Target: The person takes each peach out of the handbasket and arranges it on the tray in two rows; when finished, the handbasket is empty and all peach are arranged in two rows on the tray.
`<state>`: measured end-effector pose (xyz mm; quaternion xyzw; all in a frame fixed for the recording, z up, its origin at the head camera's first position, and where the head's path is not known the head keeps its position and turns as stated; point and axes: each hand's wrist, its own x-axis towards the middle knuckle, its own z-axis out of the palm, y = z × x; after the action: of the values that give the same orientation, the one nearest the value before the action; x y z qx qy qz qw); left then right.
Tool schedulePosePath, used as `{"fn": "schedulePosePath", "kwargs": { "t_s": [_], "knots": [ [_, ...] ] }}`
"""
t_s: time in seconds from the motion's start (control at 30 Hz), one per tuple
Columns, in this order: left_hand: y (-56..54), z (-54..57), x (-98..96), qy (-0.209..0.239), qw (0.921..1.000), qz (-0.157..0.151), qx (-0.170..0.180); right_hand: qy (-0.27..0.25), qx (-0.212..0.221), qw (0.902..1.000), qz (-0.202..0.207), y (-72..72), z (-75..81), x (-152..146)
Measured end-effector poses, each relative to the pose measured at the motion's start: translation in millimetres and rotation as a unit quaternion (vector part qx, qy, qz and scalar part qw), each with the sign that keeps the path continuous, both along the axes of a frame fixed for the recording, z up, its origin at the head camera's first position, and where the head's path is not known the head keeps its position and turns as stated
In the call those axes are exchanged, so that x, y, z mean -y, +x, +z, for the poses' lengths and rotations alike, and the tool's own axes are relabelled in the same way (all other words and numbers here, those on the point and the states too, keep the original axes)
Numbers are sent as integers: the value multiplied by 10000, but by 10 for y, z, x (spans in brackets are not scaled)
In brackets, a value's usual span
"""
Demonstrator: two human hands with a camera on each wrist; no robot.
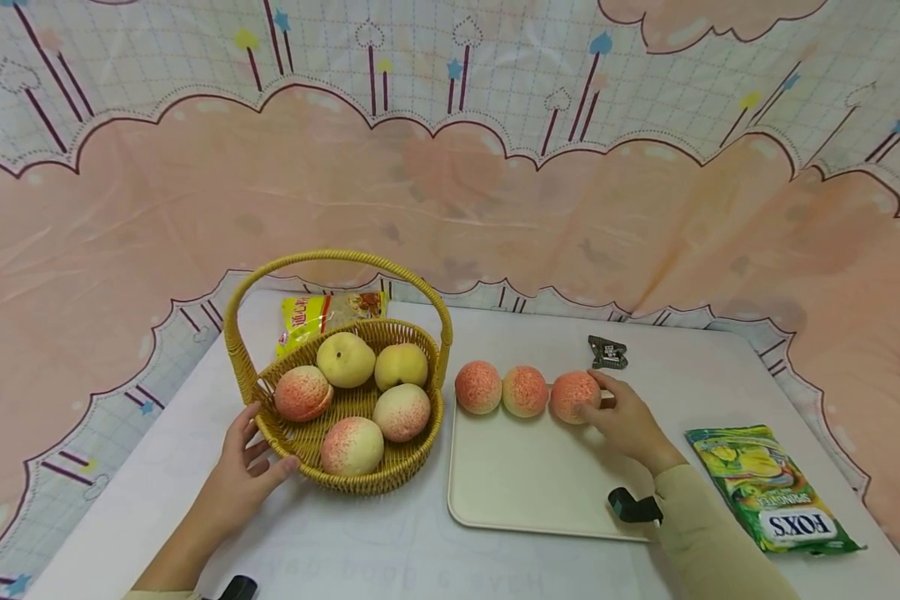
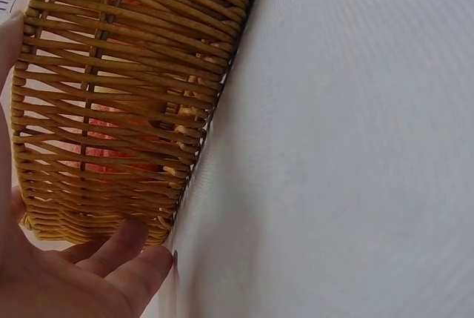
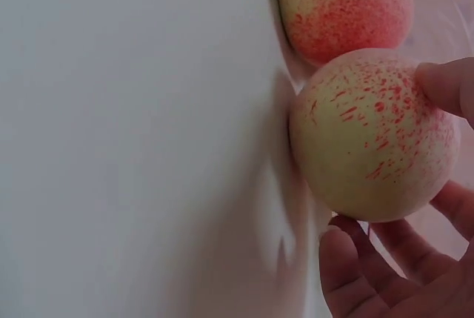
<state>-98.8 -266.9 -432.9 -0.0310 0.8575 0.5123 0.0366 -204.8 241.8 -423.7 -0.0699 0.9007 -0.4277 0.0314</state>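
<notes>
At the left, my left hand [image 1: 238,483] holds the near left side of a yellow wicker basket [image 1: 371,483], thumb and fingers spread along its wall. The weave of the basket [image 2: 118,95] fills much of the left wrist view. Several peaches lie inside, pale yellow or blushed red, such as one red peach [image 1: 302,393]. My right hand [image 1: 633,432] grips a peach [image 1: 572,395] between thumb and fingers at the far edge of a cream tray [image 1: 540,483]. Left of it stand a middle peach [image 1: 525,391] and a left peach [image 1: 478,387], in a row.
A yellow food packet [image 1: 307,320] lies behind the basket. A small dark packet [image 1: 607,352] sits beyond the tray. To the right lies a green FOX'S bag [image 1: 774,492]. A patterned cloth [image 1: 420,200] hangs behind the white table [image 1: 375,558].
</notes>
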Motion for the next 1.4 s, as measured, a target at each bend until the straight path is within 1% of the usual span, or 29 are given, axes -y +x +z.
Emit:
{"fn": "schedulePosePath", "kwargs": {
  "t_s": [0.13,0.4,0.53,0.7,0.83,1.1,1.4],
  "knots": [
    [5,0,-4,13,10000,24,35,-143,32,9999,46,-2,-11,-16],
    [5,0,-29,31,10000,-31,-11,-187,23,9997,135,-25,-61,-30],
    [4,-2,-36,1,10000,-11,-93,-216,50,9998,15,-18,-61,-16],
    [-10,17,-17,-117,9997,-1,-229,-349,238,9990,-125,7,-47,-2],
    [-36,18,13,-117,9996,-76,-254,-432,198,9988,-107,7,-50,4],
    [-61,38,13,-38,9998,-37,-215,-374,-51,9992,-109,-15,-70,7],
    [-101,31,-26,-62,9998,-1,-188,-348,36,9992,-172,12,-96,16]
  ]
}}
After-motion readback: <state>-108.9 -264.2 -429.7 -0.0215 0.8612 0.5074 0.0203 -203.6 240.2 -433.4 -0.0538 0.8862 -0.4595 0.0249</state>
